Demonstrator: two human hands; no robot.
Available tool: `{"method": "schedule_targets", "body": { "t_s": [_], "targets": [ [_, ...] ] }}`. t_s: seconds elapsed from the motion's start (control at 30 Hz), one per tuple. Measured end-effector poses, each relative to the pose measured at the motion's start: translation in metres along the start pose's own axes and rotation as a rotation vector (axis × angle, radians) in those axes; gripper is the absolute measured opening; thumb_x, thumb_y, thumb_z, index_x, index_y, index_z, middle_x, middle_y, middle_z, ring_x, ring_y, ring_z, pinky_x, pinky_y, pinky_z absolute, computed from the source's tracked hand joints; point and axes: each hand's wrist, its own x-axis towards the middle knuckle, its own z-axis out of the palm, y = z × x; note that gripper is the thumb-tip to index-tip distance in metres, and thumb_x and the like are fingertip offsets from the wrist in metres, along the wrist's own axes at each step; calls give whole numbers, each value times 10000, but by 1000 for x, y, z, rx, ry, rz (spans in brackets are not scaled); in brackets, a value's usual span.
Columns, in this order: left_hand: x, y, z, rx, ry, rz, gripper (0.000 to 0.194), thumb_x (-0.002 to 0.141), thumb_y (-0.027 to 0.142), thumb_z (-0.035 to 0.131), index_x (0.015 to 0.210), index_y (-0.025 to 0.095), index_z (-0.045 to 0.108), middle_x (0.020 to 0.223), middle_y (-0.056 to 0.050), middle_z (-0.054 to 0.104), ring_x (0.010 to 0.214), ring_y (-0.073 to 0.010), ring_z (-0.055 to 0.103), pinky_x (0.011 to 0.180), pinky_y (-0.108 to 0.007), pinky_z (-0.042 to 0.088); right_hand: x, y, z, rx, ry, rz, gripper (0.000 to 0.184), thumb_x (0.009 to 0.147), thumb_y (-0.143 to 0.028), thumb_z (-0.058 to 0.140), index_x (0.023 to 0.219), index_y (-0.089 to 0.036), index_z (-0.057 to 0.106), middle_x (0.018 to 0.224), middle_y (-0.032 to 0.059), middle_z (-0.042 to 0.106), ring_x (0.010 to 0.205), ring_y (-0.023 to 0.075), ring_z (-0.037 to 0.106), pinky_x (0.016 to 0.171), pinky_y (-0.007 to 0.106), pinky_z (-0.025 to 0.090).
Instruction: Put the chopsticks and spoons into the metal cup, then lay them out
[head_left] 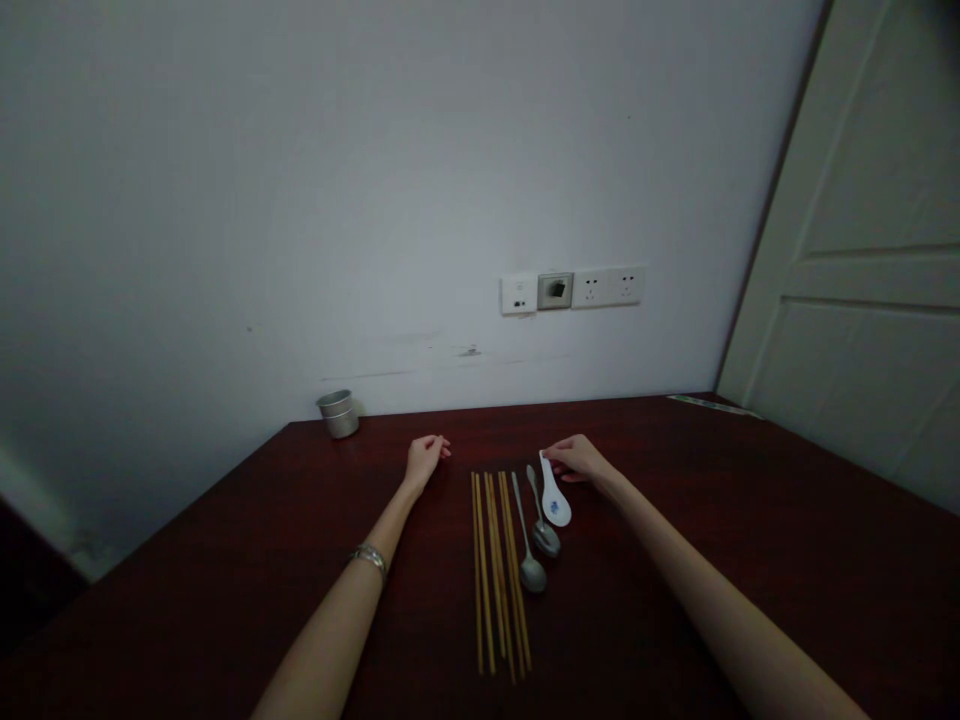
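My right hand (pixel 577 458) pinches the handle end of a white Chinese soup spoon (pixel 556 506) with a blue mark in its bowl. Left of that spoon lie two metal spoons, a shorter one (pixel 546 540) and a long-handled one (pixel 532 573), bowls toward me. Several wooden chopsticks (pixel 495 570) are laid out lengthwise beside them. On the far side of the table, left of the chopsticks, my left hand (pixel 426 459) rests with its fingers curled in and nothing visible in them; a bracelet circles that forearm.
A metal cup (pixel 340 414) stands at the far left corner of the dark red table (pixel 225 560). Behind the table rises a white wall with sockets (pixel 591 288). A thin flat strip (pixel 712 404) lies at the back right, near a pale door (pixel 862 250).
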Motion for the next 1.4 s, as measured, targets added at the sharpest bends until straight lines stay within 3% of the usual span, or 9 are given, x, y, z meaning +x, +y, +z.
{"method": "schedule_targets", "body": {
  "t_s": [0.57, 0.63, 0.73, 0.8, 0.87, 1.07, 1.4],
  "targets": [
    [-1, 0, -1, 43, -3, 24, 253, 702, 319, 452, 637, 134, 611, 554, -36, 608, 526, -126, 559, 552, -223, 417, 0, 1, -4, -70, -48, -21, 305, 662, -419, 615, 745, -127, 649, 689, 51, 653, 470, 55, 532, 399, 136, 419],
    [-1, 0, -1, 33, -5, 27, 256, 705, 320, 451, 635, 131, 609, 549, -36, 606, 520, -125, 556, 546, -224, 415, 2, 2, -10, -115, 26, -62, 330, 707, -436, 557, 775, -127, 651, 728, 70, 668, 527, 86, 571, 444, 164, 443],
    [-2, 1, 0, 22, -2, 34, 255, 712, 312, 450, 634, 125, 606, 542, -35, 601, 513, -122, 551, 539, -222, 411, 6, 11, -24, -338, 291, -217, 298, 756, -366, 493, 833, -133, 662, 840, 99, 674, 750, 166, 622, 642, 237, 480],
    [-3, 2, 0, 18, 3, 39, 256, 718, 309, 449, 638, 123, 606, 539, -33, 600, 511, -120, 549, 538, -220, 411, 7, 23, -34, -558, 452, -311, 287, 767, -301, 464, 900, -138, 660, 967, 118, 650, 903, 204, 595, 788, 278, 441],
    [-3, 3, 1, 13, 6, 36, 255, 722, 306, 448, 639, 123, 604, 533, -31, 598, 507, -118, 547, 536, -219, 411, 9, 37, -40, -758, 533, -341, 318, 776, -271, 437, 978, -135, 642, 1103, 137, 590, 1030, 229, 534, 879, 313, 385],
    [-3, 4, 2, 4, 14, 18, 262, 736, 308, 440, 641, 123, 600, 524, -30, 596, 500, -118, 549, 534, -218, 412, 11, 59, -38, -992, 532, -251, 404, 810, -300, 362, 1114, -139, 574, 1211, 152, 515, 1148, 271, 430, 932, 397, 318],
    [-3, 0, 2, 16, 5, 47, 264, 744, 299, 431, 652, 121, 602, 529, -32, 593, 508, -121, 550, 538, -222, 415, 14, 63, -39, -1031, 520, -274, 423, 822, -311, 334, 1138, -139, 556, 1224, 149, 503, 1177, 287, 392, 935, 416, 309]
  ]
}}
